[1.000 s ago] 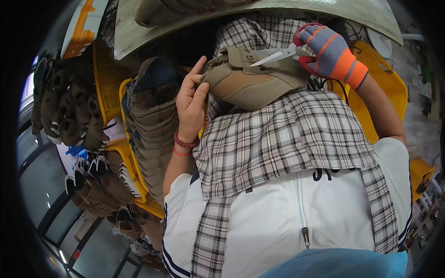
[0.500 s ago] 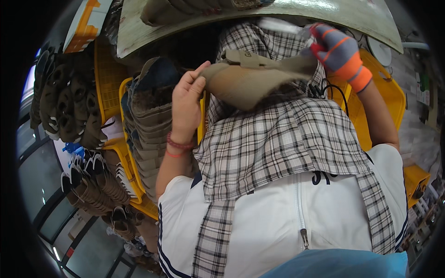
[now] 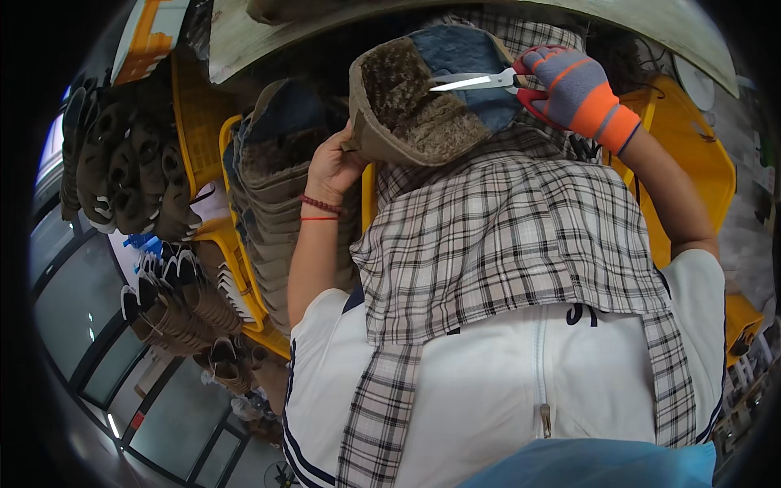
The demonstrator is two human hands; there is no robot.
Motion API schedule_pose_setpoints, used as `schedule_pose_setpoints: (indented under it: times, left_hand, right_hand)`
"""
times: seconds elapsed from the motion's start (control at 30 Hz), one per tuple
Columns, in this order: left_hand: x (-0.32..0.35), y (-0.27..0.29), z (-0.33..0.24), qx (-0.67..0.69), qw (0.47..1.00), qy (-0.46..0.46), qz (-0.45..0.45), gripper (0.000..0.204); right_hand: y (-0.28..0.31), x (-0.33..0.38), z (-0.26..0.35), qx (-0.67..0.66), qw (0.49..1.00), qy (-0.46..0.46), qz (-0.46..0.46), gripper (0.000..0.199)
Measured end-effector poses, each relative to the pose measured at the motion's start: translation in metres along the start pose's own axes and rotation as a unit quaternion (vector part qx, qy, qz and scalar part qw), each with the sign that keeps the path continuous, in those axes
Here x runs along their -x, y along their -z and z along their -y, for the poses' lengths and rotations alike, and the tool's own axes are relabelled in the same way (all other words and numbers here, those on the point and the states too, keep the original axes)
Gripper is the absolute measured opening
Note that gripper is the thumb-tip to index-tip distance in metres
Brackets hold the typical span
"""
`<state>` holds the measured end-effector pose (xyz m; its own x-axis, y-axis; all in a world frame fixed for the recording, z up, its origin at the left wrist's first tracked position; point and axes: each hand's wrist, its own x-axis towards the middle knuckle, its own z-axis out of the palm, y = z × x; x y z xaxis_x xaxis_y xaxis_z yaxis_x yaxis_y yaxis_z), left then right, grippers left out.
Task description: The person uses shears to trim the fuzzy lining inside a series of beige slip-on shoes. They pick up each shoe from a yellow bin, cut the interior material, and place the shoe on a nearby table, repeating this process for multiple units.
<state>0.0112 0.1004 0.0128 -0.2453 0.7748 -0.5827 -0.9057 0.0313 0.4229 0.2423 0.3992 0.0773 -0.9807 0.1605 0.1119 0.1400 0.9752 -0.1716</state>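
Observation:
An olive-brown shoe upper (image 3: 376, 134) is held up above my lap, its inside facing me: brown fleece on one part, blue lining on the other. My left hand (image 3: 335, 165), bare with two red bands at the wrist, is closed on its left edge; part of the fingers is hidden behind it. My right hand (image 3: 569, 88), in a grey and orange glove with red fingers, grips a pair of scissors (image 3: 480, 81). The pale blades point left across the lining and look slightly parted. Whether they touch the lining I cannot tell.
A stack of similar uppers (image 3: 272, 191) fills a yellow crate at my left. More dark shoes (image 3: 122, 163) and lace-up shoes (image 3: 183, 297) sit farther left. A pale tabletop (image 3: 277, 37) curves across the far side. Yellow crates (image 3: 687, 175) stand at right; a checked apron (image 3: 504, 252) covers my lap.
The upper has turned from its olive outer side to its lined inside. The scissors, blurred beyond the upper before, now lie across the lining with my right hand.

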Motion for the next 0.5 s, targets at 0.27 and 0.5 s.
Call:
schedule_pose_setpoints:
  times: [0.27, 0.5]
  left_hand:
    - [-0.01, 0.026, 0.015, 0.065, 0.989, -0.002, 0.133, 0.041]
    - [0.021, -0.031, 0.032, 0.034, 0.992, 0.063, -0.107, 0.032]
  right_hand:
    - [-0.003, -0.037, 0.026, 0.101, 0.988, 0.046, 0.108, 0.033]
    - [-0.008, -0.008, 0.043, 0.044, 0.994, -0.003, 0.099, 0.032]
